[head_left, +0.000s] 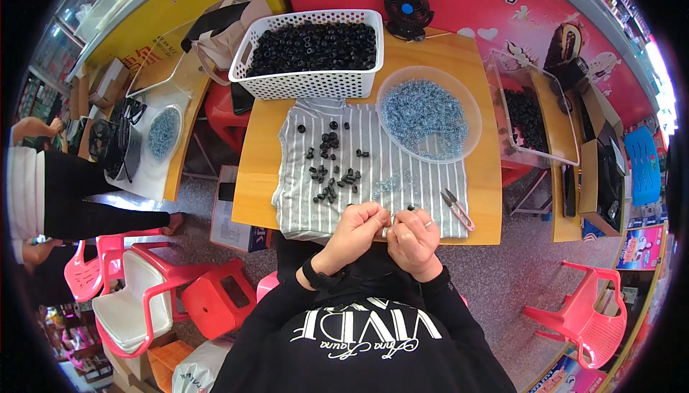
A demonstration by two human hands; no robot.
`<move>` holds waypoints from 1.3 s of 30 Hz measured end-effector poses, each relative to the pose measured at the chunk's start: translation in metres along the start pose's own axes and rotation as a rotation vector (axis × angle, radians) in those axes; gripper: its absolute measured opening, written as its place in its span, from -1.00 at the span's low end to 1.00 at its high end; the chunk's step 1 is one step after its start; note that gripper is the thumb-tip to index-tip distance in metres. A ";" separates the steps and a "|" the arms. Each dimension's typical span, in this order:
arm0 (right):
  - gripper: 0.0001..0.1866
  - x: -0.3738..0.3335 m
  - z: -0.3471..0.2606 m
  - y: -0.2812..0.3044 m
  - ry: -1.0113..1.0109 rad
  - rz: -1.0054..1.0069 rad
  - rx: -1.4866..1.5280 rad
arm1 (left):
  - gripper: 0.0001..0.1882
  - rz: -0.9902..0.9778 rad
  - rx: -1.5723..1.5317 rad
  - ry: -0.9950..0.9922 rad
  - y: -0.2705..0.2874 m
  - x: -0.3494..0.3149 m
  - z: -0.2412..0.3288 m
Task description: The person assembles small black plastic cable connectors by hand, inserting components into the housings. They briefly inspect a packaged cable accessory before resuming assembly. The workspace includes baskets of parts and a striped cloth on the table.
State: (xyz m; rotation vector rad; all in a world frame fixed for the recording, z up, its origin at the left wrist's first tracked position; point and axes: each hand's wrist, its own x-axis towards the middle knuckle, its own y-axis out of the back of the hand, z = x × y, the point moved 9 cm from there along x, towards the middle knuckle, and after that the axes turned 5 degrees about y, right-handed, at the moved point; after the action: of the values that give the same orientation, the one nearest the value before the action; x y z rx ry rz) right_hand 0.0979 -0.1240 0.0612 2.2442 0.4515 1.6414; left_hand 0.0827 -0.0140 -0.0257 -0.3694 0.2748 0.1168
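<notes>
My left hand [353, 231] and my right hand [414, 241] meet over the near edge of the cloth, fingers closed in a pinch. A small black part [410, 208] shows at the fingertips of my right hand. What my left fingers pinch is too small to make out. Beyond them, several loose black parts [335, 170] lie scattered on a grey-and-white striped cloth [291, 206]. A few small clear bluish pieces [391, 183] lie just past my fingers. To the right of my right hand rest thread snips [457, 211] with pink handles.
A white perforated basket [310, 89] full of black parts stands at the back of the wooden table [482, 120]. Right of it are a round clear tub [470, 145] of bluish pieces and a black fan [408, 14]. At far left stands another person [61, 192], beside red chairs [143, 292].
</notes>
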 end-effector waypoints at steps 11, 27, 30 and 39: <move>-0.69 -0.003 0.014 -0.001 -0.179 0.030 0.073 | -0.76 -0.023 0.134 0.093 0.007 0.003 -0.003; -0.67 0.002 0.012 0.000 -0.231 0.032 0.091 | -0.89 0.215 0.693 -0.509 -0.003 -0.012 0.052; -0.67 0.004 0.009 -0.001 -0.204 0.025 0.106 | -0.81 0.192 0.530 -0.375 0.008 -0.005 0.033; -0.69 0.005 0.001 0.011 -0.035 0.024 -0.022 | -0.69 0.134 0.389 -0.071 0.014 0.006 0.014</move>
State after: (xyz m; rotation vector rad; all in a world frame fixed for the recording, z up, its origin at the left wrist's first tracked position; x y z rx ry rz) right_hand 0.1010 -0.1316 0.0700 2.2669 0.3967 1.6079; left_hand 0.0894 0.0046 -0.0192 0.0395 0.2458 0.2038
